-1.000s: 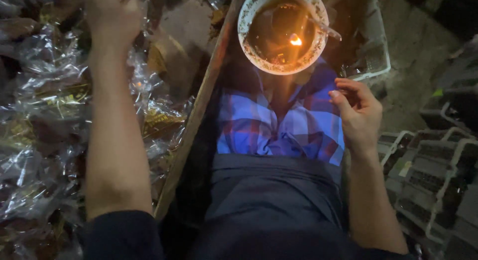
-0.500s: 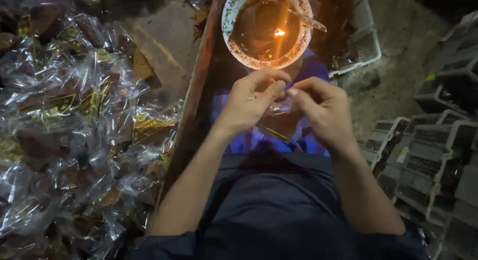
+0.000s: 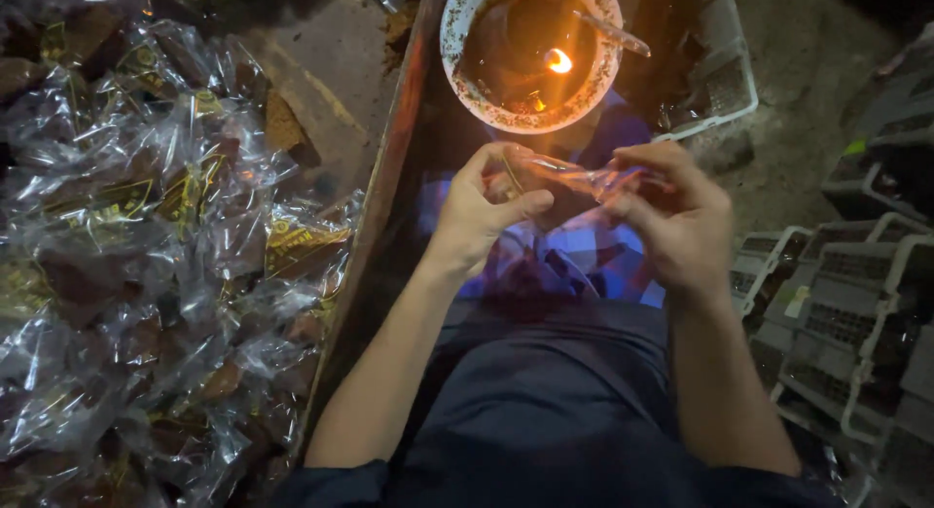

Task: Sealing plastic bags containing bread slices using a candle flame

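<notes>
Dozens of clear plastic packets (image 3: 146, 245) with brown pieces and gold print inside lie heaped at the far left, covering most of that side. Just right of the heap a long wooden edge (image 3: 375, 226) runs from the top of the view down toward the person's lap. Next comes the left hand (image 3: 482, 211), raised above a blue checked cloth (image 3: 574, 260); its grip is clenched on one end of a small clear wrapper (image 3: 574, 177), thumb pressed across the fingers. The wrapper stretches across the gap between both hands, just below a round bowl (image 3: 457, 51) with a speckled rim. Inside the bowl a small flame (image 3: 557, 60) burns over dark liquid, and a thin stick (image 3: 613, 36) leans on the rim at its right. The right hand (image 3: 681, 221) pinches the wrapper's other end, its grip likewise closed on it, fingers curled in. Behind that hand sits a white plastic crate (image 3: 725, 80). At the far right, stacked grey trays (image 3: 856, 304) stand on the floor, well apart from the hands.
</notes>
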